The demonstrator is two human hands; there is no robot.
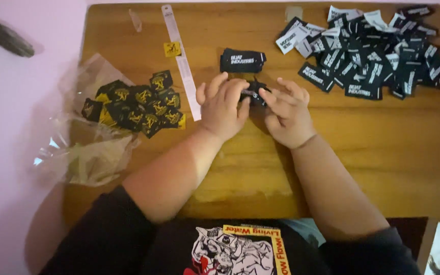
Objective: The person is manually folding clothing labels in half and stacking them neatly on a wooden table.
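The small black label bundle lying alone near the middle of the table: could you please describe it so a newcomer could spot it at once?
Start at the wooden table and find the person's two hands at its centre. Just beyond their fingertips lies a stack of black labels with white lettering. Unlike the loose heap of labels at the far right and the yellow-printed labels on clear plastic at the left, it is one compact, squared bundle lying alone.

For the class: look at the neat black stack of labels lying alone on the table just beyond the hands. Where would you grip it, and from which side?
Probably grip the black label stack across its short depth, near the middle, coming from above. It lies flat with its long side left to right, so its near and far edges are free. Bare wooden table surrounds it, and the left hand and right hand sit nearer the person.
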